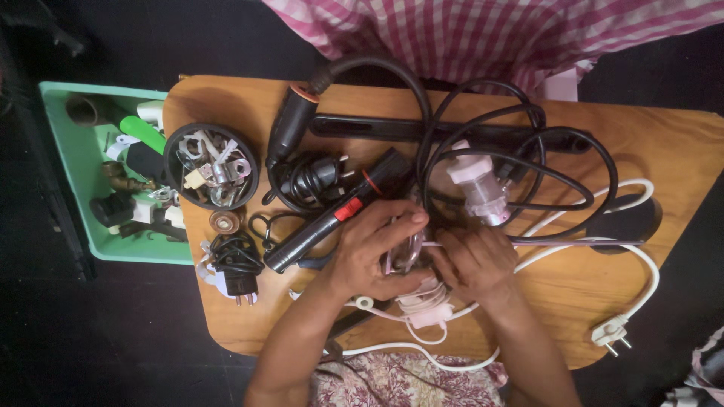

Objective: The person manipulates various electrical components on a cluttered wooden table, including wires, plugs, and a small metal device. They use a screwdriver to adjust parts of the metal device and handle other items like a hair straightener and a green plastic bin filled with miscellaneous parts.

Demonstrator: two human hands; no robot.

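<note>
1. Small pinkish clear-plastic part: at the middle of the worktop, held between both hands and mostly hidden by them; its exact kind cannot be told.
2. Left hand: fingers curled and pressed around the left side of the part, thumb lying across its far edge.
3. Right hand: fingers bent and pinching the right side of the part, just beside the left hand.
4. Coiled white cable: bundled directly near of the hands, touching them; its long lead runs right to a white plug at the near right edge.
5. Black torch with a red switch: lies slantwise just left of the left hand.
6. Clear plastic adapter: just far of the right hand, inside loops of black cable.
7. Black flat bar: along the far edge of the worktop.
8. Black round bowl of metal fittings: at the far left corner.
9. Black plug with wound cord: near left, well apart from the hands.
10. Green tray: beside the left edge of the worktop, holding pipe fittings.
11. Pink checked cloth: beyond the far edge.
</note>
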